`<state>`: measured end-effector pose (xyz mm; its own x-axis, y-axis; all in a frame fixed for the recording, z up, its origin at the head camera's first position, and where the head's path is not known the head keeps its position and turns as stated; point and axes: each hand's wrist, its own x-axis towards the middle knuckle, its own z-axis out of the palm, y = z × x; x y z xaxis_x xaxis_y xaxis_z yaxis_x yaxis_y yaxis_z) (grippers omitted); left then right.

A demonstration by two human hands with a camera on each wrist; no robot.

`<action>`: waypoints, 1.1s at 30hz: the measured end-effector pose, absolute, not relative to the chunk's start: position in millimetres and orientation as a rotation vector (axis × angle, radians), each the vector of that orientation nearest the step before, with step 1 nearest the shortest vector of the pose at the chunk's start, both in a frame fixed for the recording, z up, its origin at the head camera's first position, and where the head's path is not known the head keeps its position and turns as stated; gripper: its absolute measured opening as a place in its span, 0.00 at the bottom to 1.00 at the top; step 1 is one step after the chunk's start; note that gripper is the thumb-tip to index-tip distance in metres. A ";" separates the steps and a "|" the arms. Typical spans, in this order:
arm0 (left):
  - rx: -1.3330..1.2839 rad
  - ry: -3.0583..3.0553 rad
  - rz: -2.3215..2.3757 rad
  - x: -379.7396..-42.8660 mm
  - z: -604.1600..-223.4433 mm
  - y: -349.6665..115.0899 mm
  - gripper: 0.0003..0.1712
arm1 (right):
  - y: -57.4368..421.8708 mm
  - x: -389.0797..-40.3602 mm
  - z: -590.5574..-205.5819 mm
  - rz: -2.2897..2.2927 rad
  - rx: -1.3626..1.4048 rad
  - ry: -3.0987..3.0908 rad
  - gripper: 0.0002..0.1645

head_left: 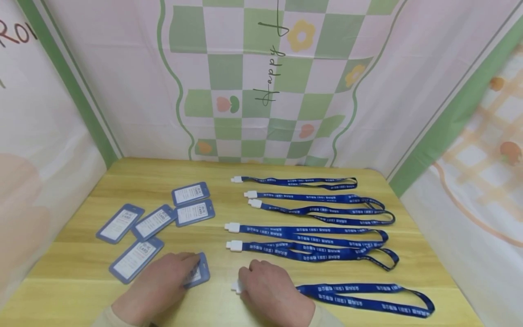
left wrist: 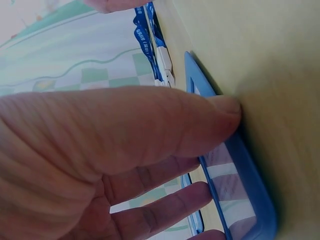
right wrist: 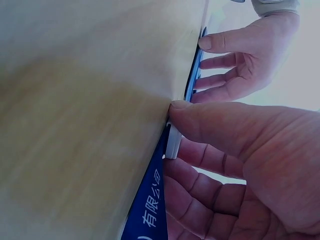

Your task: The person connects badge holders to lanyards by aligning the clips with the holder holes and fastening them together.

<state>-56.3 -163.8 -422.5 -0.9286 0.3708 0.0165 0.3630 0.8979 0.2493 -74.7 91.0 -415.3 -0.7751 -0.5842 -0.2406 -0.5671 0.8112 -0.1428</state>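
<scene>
My left hand [head_left: 165, 277] grips a blue badge holder [head_left: 203, 272] that lies flat on the table. In the left wrist view the thumb touches one long edge of this badge holder [left wrist: 256, 195], and the fingertips meet the opposite side. To the right, my right hand [head_left: 271, 290] pinches the white clip [head_left: 235, 286] of the nearest blue lanyard [head_left: 367, 299]. The right wrist view shows that clip [right wrist: 173, 142] between thumb and fingers, with the printed strap [right wrist: 152, 205] running beneath the hand. The palm hides part of the strap in the head view.
Several more badge holders [head_left: 136, 259] lie on the left of the wooden table [head_left: 81, 281]. Several blue lanyards [head_left: 310, 229] are laid out on the right, their white clips pointing left. A patterned curtain [head_left: 265, 91] hangs behind the table's far edge.
</scene>
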 end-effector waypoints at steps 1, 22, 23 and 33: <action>0.587 3.028 0.390 -56.3 -422.6 -163.4 0.36 | 90.9 -74.5 -415.2 -0.087 -0.886 2.725 0.13; 0.528 3.039 0.365 -55.6 -423.6 -162.5 0.32 | 89.7 -73.8 -415.2 -0.039 -0.889 2.731 0.15; 0.508 3.029 0.364 -55.8 -423.7 -162.6 0.32 | 89.5 -73.8 -415.2 -0.037 -0.885 2.729 0.15; 0.518 3.023 0.380 -55.9 -426.7 -161.4 0.28 | 89.5 -72.1 -414.3 -0.026 -0.884 2.739 0.15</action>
